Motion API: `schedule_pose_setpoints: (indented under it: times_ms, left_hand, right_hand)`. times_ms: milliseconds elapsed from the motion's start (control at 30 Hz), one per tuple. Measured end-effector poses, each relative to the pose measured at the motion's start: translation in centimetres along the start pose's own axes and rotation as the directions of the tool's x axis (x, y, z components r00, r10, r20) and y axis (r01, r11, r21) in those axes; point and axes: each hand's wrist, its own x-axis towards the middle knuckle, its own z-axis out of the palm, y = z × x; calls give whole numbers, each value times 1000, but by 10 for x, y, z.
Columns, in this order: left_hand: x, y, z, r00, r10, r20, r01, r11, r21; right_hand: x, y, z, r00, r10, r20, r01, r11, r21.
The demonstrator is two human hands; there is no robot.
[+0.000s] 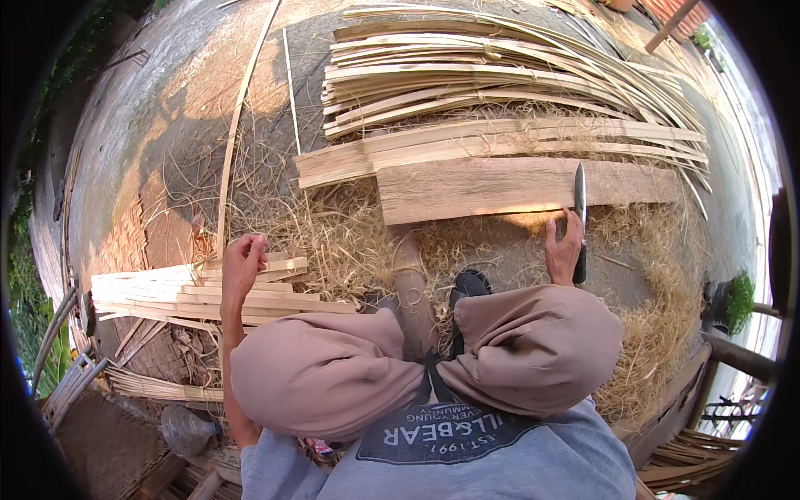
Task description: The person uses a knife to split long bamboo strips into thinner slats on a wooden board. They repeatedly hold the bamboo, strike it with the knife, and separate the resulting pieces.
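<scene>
My right hand (564, 247) is at the near edge of a wide wooden board (483, 187), right of the middle. Its fingers close round the dark handle of a knife (580, 193), whose blade points away from me across the board. The thumb and forefinger reach toward the board's edge. My left hand (243, 260) is raised to the left of my knees, fingers curled in. Beside it lies the lower end of a long thin bamboo strip (242, 104), and below it a pile of short strips (200, 293). Whether the curled fingers hold anything is hidden.
Beyond the board lies a big stack of long split strips (467, 79). Curly shavings (346, 242) cover the ground around my feet and at right. A clear plastic jug (188, 430) sits at lower left, near a woven mat (154, 354).
</scene>
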Motion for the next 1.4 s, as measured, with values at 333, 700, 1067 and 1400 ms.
schedule_pose_setpoints:
  times_ms: [333,700,1067,1400]
  left_hand:
    - [168,195,113,687,374,623,-722,446,529]
    - [209,66,212,727,527,441,-664,374,648]
    - [250,71,187,828,243,505,-518,676,525]
    - [168,257,120,618,767,174,-720,462,518]
  right_hand:
    - [-42,119,32,940,337,-48,-339,920,-198]
    - [-34,113,15,914,406,-28,-402,892,-205]
    - [-27,109,20,899,438,-19,-434,882,-183]
    - [-20,133,-9,918,381,114,-381,924,-21]
